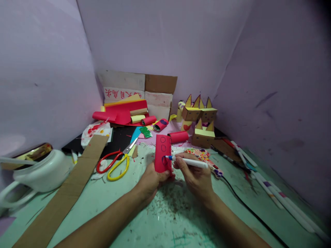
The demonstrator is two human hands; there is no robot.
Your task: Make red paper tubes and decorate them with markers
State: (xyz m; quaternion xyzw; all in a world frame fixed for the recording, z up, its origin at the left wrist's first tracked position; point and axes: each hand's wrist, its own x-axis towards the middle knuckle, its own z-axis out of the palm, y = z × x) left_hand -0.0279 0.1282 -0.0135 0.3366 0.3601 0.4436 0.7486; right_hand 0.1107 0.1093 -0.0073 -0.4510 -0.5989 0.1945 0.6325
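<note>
A red paper piece (160,162), marked with several dark outlined ovals, stands upright in front of me. My left hand (154,177) is closed around its lower end. Between the fingers of my right hand (196,179) is a white marker (192,162) with a blue tip. That tip touches the paper at a lower oval, which has some blue inside it. Behind the paper lies a red paper roll (179,137). Scissors (119,162) with one red and one yellow handle rest open to the left of my left hand.
A cardboard strip (69,186) and a white teapot-like vessel (43,172) occupy the left side. Cardboard boxes with pointed ears (203,137) stand at the back right. Several markers (281,199) line the right wall. A black cord (248,206) crosses the green tabletop (124,220).
</note>
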